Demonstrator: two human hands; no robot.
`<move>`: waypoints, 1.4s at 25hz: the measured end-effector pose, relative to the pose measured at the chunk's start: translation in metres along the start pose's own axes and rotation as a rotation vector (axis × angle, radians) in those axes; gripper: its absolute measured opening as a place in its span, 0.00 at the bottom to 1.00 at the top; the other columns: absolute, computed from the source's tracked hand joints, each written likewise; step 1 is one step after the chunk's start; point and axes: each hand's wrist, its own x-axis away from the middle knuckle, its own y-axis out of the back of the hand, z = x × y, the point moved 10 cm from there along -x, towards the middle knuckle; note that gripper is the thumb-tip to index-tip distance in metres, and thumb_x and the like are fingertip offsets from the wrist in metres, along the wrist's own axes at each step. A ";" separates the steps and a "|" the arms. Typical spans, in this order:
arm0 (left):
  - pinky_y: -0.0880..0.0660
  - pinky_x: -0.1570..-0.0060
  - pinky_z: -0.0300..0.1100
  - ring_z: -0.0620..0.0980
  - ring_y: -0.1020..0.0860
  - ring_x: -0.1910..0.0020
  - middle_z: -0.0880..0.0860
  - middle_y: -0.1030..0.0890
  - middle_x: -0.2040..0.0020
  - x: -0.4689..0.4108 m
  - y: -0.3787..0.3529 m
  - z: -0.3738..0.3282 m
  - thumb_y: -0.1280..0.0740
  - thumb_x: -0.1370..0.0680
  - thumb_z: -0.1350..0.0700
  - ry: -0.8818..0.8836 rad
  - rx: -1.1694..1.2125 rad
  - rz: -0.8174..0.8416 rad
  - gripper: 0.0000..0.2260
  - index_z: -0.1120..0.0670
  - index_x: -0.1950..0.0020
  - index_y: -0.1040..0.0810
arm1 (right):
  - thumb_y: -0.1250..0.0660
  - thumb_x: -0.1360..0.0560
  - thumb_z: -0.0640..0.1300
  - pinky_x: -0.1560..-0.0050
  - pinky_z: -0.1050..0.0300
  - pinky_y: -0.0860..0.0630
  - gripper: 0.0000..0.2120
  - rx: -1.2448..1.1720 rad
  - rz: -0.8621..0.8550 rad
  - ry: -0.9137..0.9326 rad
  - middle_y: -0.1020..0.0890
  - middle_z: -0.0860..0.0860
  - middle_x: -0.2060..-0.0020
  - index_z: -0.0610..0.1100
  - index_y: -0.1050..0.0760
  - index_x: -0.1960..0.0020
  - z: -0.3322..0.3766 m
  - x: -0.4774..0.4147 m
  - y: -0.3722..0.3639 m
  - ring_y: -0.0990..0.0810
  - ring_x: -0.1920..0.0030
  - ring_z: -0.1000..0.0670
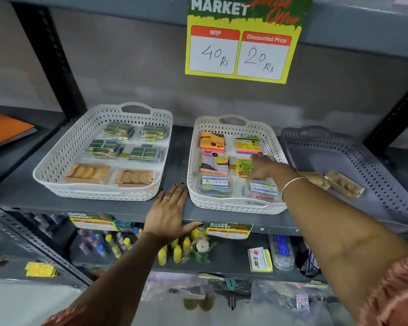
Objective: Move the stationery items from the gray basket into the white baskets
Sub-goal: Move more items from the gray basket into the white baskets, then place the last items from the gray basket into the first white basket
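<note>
The right hand (260, 167) covers part of a sticky-note pad (242, 169); its fingers' hold is unclear. The gray basket (372, 161) is cut by the right edge. Lower-shelf labels (229, 230) blur.

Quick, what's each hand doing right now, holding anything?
Left hand: open, flat on the shelf edge, holding nothing.
Right hand: over the sticky notes in the right white basket; grip cannot be told.

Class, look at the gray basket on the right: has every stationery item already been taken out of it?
No. The gray basket still holds two packs of tan items near its front left corner.
</note>
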 end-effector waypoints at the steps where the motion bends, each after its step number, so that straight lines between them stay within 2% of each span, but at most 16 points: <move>1: 0.31 0.40 0.60 0.58 0.27 0.37 0.60 0.25 0.36 0.000 0.000 0.000 0.57 0.30 0.27 0.000 0.001 -0.003 0.45 0.62 0.35 0.30 | 0.30 0.28 0.51 0.27 0.45 0.38 0.42 -0.005 0.020 0.002 0.43 0.41 0.25 0.38 0.49 0.23 0.000 0.002 -0.001 0.42 0.25 0.41; 3: 0.32 0.39 0.59 0.58 0.27 0.37 0.60 0.25 0.36 0.000 0.000 0.000 0.58 0.30 0.27 0.003 0.002 -0.004 0.45 0.62 0.35 0.30 | 0.30 0.28 0.49 0.28 0.47 0.38 0.40 -0.127 -0.015 0.014 0.41 0.40 0.26 0.38 0.47 0.24 0.001 0.006 0.009 0.42 0.26 0.40; 6: 0.32 0.39 0.59 0.57 0.28 0.36 0.60 0.25 0.36 0.000 -0.001 0.000 0.58 0.30 0.27 -0.003 0.003 0.000 0.45 0.62 0.35 0.30 | 0.36 0.26 0.38 0.35 0.48 0.31 0.24 -0.324 -0.502 -0.081 0.31 0.37 0.33 0.37 0.35 0.31 -0.029 0.027 0.068 0.33 0.31 0.39; 8: 0.34 0.37 0.59 0.57 0.29 0.35 0.60 0.26 0.35 0.000 -0.001 -0.001 0.58 0.30 0.27 -0.008 0.003 -0.012 0.45 0.61 0.34 0.31 | 0.42 0.23 0.32 0.39 0.45 0.28 0.19 -0.307 -0.739 -0.285 0.29 0.37 0.35 0.35 0.33 0.33 -0.066 0.054 0.087 0.31 0.33 0.38; 9: 0.36 0.36 0.58 0.57 0.30 0.34 0.60 0.27 0.34 0.000 -0.001 -0.001 0.59 0.31 0.26 -0.010 0.003 -0.020 0.45 0.61 0.33 0.32 | 0.44 0.23 0.31 0.40 0.45 0.28 0.19 -0.284 -0.749 -0.392 0.29 0.37 0.34 0.35 0.34 0.32 -0.089 0.061 0.083 0.31 0.33 0.38; 11: 0.38 0.34 0.57 0.56 0.32 0.32 0.59 0.29 0.32 -0.001 -0.001 -0.001 0.59 0.31 0.26 -0.014 0.005 -0.033 0.46 0.60 0.31 0.34 | 0.43 0.22 0.32 0.38 0.45 0.28 0.21 -0.267 -0.575 -0.533 0.30 0.36 0.33 0.35 0.36 0.30 -0.128 0.058 0.056 0.30 0.32 0.38; 14: 0.40 0.33 0.56 0.56 0.34 0.31 0.59 0.30 0.31 -0.001 -0.001 0.000 0.59 0.32 0.26 -0.020 -0.001 -0.046 0.46 0.60 0.30 0.35 | 0.42 0.21 0.39 0.27 0.43 0.37 0.24 -0.184 -0.144 -0.467 0.36 0.39 0.27 0.39 0.40 0.26 -0.147 0.040 -0.005 0.37 0.27 0.38; 16: 0.40 0.33 0.57 0.56 0.34 0.31 0.59 0.30 0.31 -0.001 -0.001 0.000 0.58 0.32 0.26 -0.025 -0.003 -0.047 0.46 0.60 0.31 0.35 | 0.44 0.20 0.43 0.25 0.42 0.42 0.26 -0.058 -0.038 -0.400 0.42 0.42 0.24 0.43 0.44 0.24 -0.143 0.041 -0.018 0.45 0.24 0.38; 18: 0.39 0.34 0.57 0.56 0.33 0.32 0.59 0.29 0.32 -0.002 -0.001 -0.001 0.58 0.32 0.26 -0.029 -0.006 -0.056 0.46 0.60 0.31 0.34 | 0.44 0.21 0.43 0.28 0.40 0.41 0.25 0.009 -0.057 -0.370 0.42 0.42 0.25 0.46 0.42 0.24 -0.141 0.044 -0.017 0.46 0.25 0.38; 21: 0.38 0.34 0.57 0.56 0.32 0.33 0.59 0.29 0.32 -0.001 -0.001 -0.001 0.58 0.31 0.26 -0.032 -0.009 -0.044 0.46 0.60 0.31 0.34 | 0.43 0.22 0.42 0.30 0.40 0.38 0.22 0.089 -0.105 -0.378 0.33 0.41 0.29 0.45 0.35 0.28 -0.138 0.051 -0.002 0.39 0.28 0.39; 25: 0.41 0.32 0.56 0.57 0.35 0.31 0.59 0.32 0.30 0.001 0.006 -0.004 0.60 0.32 0.26 -0.047 0.023 -0.048 0.47 0.60 0.29 0.37 | 0.36 0.27 0.42 0.42 0.50 0.26 0.20 0.063 -0.108 -0.404 0.24 0.39 0.38 0.41 0.27 0.36 -0.136 0.060 0.023 0.27 0.37 0.40; 28: 0.38 0.33 0.55 0.58 0.32 0.33 0.60 0.31 0.31 0.011 0.016 -0.009 0.55 0.30 0.27 -0.112 0.078 -0.075 0.43 0.61 0.30 0.38 | 0.32 0.36 0.45 0.55 0.57 0.22 0.12 0.072 -0.135 -0.400 0.17 0.45 0.56 0.41 0.19 0.55 -0.128 0.063 0.053 0.18 0.51 0.44; 30: 0.38 0.32 0.50 0.57 0.32 0.33 0.60 0.30 0.31 0.024 0.029 -0.011 0.45 0.28 0.31 -0.221 0.032 -0.108 0.38 0.60 0.30 0.39 | 0.34 0.37 0.45 0.52 0.56 0.22 0.06 0.061 -0.177 -0.361 0.19 0.47 0.59 0.42 0.26 0.67 -0.114 0.057 0.079 0.17 0.50 0.44; 31: 0.41 0.31 0.48 0.56 0.33 0.33 0.60 0.30 0.32 0.031 0.038 -0.008 0.41 0.28 0.34 -0.267 -0.004 -0.134 0.36 0.60 0.30 0.39 | 0.36 0.36 0.47 0.45 0.53 0.23 0.07 0.100 -0.194 -0.335 0.19 0.46 0.55 0.43 0.26 0.66 -0.098 0.059 0.096 0.18 0.47 0.43; 33: 0.47 0.31 0.46 0.56 0.36 0.32 0.61 0.29 0.33 0.042 0.064 0.010 0.39 0.28 0.37 -0.293 -0.046 -0.204 0.35 0.61 0.32 0.37 | 0.40 0.32 0.51 0.35 0.49 0.29 0.15 0.187 -0.264 -0.240 0.21 0.44 0.42 0.46 0.21 0.50 -0.051 0.066 0.128 0.23 0.39 0.43; 35: 0.51 0.30 0.48 0.55 0.40 0.31 0.61 0.31 0.31 0.049 0.091 0.047 0.41 0.27 0.37 -0.194 -0.069 -0.255 0.34 0.61 0.31 0.38 | 0.43 0.24 0.53 0.36 0.50 0.33 0.19 0.198 -0.338 -0.097 0.24 0.44 0.37 0.45 0.25 0.39 0.013 0.066 0.151 0.27 0.36 0.41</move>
